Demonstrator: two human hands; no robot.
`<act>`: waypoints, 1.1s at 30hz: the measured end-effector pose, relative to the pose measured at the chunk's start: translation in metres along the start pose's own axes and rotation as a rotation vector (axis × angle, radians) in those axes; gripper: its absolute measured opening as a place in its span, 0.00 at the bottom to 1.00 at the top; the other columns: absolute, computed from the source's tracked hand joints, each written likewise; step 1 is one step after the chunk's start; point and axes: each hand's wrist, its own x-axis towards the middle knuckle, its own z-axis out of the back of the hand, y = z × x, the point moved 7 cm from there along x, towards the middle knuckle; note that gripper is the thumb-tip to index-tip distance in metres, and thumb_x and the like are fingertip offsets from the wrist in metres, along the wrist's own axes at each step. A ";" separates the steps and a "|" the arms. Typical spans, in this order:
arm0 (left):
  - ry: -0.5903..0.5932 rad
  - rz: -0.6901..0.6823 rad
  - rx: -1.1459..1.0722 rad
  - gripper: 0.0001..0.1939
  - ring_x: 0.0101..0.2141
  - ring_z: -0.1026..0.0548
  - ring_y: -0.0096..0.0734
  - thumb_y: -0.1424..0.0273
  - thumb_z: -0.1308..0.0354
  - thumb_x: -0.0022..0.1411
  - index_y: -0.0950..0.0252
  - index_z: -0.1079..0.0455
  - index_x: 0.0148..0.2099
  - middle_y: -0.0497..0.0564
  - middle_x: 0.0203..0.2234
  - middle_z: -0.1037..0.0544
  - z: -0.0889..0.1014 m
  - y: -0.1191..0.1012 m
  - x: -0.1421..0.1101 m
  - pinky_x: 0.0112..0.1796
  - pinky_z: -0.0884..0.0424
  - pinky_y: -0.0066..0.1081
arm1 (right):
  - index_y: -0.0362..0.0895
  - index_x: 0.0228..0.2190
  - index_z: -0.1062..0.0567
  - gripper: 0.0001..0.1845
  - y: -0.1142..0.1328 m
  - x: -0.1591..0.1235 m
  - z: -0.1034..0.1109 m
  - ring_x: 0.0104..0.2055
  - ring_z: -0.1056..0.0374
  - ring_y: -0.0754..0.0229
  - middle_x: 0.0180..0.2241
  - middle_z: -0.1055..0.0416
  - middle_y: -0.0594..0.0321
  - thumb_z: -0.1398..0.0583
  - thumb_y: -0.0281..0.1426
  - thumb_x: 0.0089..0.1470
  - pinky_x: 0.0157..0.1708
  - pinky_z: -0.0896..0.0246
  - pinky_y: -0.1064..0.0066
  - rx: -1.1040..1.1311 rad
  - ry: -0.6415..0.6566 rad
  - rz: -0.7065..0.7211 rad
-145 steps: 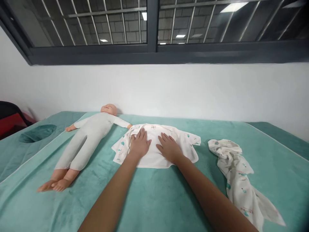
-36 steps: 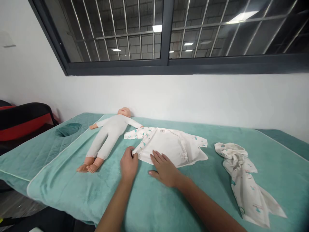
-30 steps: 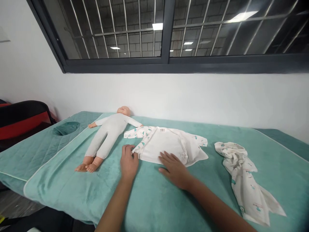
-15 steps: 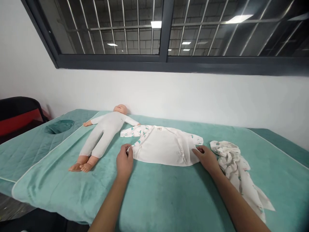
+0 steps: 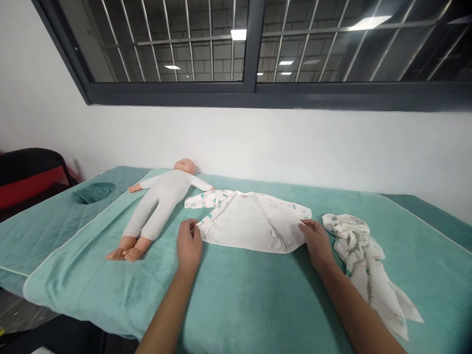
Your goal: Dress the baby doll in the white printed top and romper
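A white baby shirt (image 5: 250,221) with green-printed sleeves lies spread on the green bed cover, its front flaps opened out so the plain inside shows. My left hand (image 5: 189,245) pinches its left side edge just under the sleeve. On the other side, my right hand (image 5: 317,242) grips the right edge below the right sleeve. A baby doll (image 5: 160,199) in a white body suit lies on its back to the left, one hand close to the shirt's left sleeve. Right of my right hand is a crumpled printed baby garment (image 5: 363,260).
The green velvety bed (image 5: 236,305) runs along a white wall under a dark-framed window (image 5: 254,93) with bars. A round hollow (image 5: 94,192) shows in the bed's left part. A black and red chair (image 5: 33,177) stands at the far left.
The shirt's right front flap has been drawn outward to the right, and the cloth lies flatter. My right hand has shifted slightly right; the left has barely moved.
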 end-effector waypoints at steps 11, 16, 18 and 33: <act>0.233 -0.439 0.525 0.16 0.51 0.29 0.45 0.73 0.48 0.62 0.64 0.29 0.52 0.56 0.49 0.24 -0.037 -0.036 -0.016 0.49 0.35 0.44 | 0.44 0.52 0.29 0.20 0.045 -0.049 -0.063 0.61 0.39 0.50 0.57 0.32 0.52 0.49 0.33 0.61 0.62 0.46 0.54 -0.670 0.357 0.629; 0.228 -0.287 0.557 0.18 0.53 0.30 0.45 0.69 0.47 0.62 0.65 0.29 0.53 0.57 0.52 0.25 -0.035 -0.025 -0.009 0.51 0.36 0.45 | 0.42 0.52 0.28 0.21 0.038 -0.054 -0.070 0.62 0.40 0.47 0.60 0.34 0.51 0.49 0.36 0.63 0.61 0.45 0.51 -0.711 0.443 0.524; 0.204 -0.297 0.559 0.14 0.51 0.30 0.45 0.70 0.48 0.63 0.64 0.27 0.49 0.57 0.50 0.24 -0.033 -0.026 -0.009 0.49 0.35 0.44 | 0.45 0.51 0.27 0.20 0.047 -0.058 -0.068 0.61 0.39 0.48 0.58 0.33 0.53 0.48 0.36 0.62 0.61 0.45 0.51 -0.610 0.433 0.543; 0.192 -0.241 0.483 0.11 0.44 0.28 0.46 0.71 0.48 0.64 0.62 0.26 0.44 0.56 0.42 0.22 -0.031 -0.014 0.003 0.43 0.35 0.41 | 0.46 0.35 0.30 0.16 0.059 -0.019 -0.245 0.47 0.29 0.54 0.43 0.27 0.55 0.33 0.34 0.44 0.47 0.30 0.59 0.494 0.590 -0.288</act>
